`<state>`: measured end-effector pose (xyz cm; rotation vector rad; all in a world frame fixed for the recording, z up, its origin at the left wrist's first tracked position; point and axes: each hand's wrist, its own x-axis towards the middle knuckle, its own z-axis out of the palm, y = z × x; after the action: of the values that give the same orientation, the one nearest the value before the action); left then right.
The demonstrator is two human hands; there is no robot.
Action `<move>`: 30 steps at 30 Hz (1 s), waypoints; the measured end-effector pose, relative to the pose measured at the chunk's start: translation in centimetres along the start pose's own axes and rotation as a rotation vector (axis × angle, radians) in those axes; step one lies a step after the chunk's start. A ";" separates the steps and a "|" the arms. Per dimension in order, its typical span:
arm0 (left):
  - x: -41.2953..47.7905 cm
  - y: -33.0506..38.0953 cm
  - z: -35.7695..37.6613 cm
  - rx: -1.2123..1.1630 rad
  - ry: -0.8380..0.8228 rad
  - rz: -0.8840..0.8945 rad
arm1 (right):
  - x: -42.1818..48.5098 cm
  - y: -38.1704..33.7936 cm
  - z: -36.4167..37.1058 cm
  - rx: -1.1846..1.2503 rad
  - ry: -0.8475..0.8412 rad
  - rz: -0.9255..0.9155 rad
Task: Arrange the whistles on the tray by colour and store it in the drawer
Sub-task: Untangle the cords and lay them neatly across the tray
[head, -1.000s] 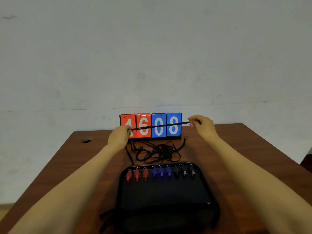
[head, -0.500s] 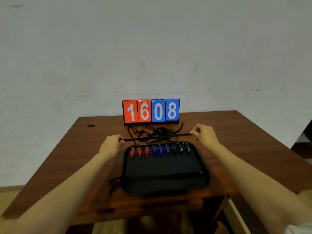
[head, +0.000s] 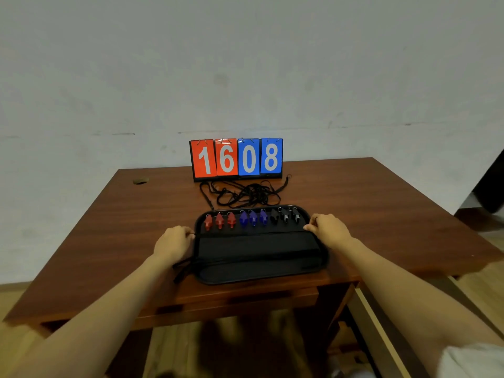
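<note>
A black fabric tray (head: 259,268) lies near the table's front edge. Along its far side stand three red whistles (head: 219,221), three blue whistles (head: 253,217) and three black whistles (head: 285,215), grouped by colour from left to right. My left hand (head: 174,242) and my right hand (head: 328,230) each pinch one end of a black strap (head: 249,232). The strap is stretched across the tray just in front of the whistles, with one hand at each side edge of the tray.
A tangle of black lanyards (head: 245,195) lies behind the tray. A flip scoreboard (head: 236,158) reading 1608 stands at the back of the brown table (head: 381,214), against the wall. A drawer front (head: 245,300) shows under the table's front edge.
Both hands came down and toward me with the stretched strap, from in front of the scoreboard to across the tray. The view pulled back, so the table's front edge and the floor show.
</note>
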<state>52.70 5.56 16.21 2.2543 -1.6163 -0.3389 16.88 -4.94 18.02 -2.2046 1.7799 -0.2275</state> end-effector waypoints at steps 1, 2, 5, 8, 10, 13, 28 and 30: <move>-0.2 0.0 0.1 0.006 -0.010 -0.005 | -0.1 0.0 0.0 -0.024 -0.002 -0.011; -0.4 0.1 0.2 0.006 -0.018 -0.011 | -0.2 0.0 0.1 -0.029 -0.004 -0.017; -0.7 -0.1 0.6 -0.011 -0.006 -0.040 | -0.3 0.1 0.3 0.071 0.028 0.000; -1.0 -0.3 0.9 0.019 -0.002 -0.052 | -0.1 0.4 0.9 0.225 0.041 0.062; -1.2 -0.3 1.1 0.058 0.004 -0.052 | 0.1 0.8 1.6 0.324 -0.002 0.115; -1.4 -0.3 1.4 0.117 0.028 -0.041 | 0.2 1.3 2.3 0.391 -0.057 0.162; -1.8 -0.8 2.6 0.245 0.033 0.045 | -1.0 3.6 2.5 -0.105 0.091 0.061; -1.9 -0.8 2.7 0.272 0.018 0.037 | -1.1 3.6 2.6 -0.095 0.076 0.059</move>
<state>51.79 7.19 13.43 2.4099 -1.7855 -0.0924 14.07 -4.17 14.43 -2.2316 1.9307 -0.2215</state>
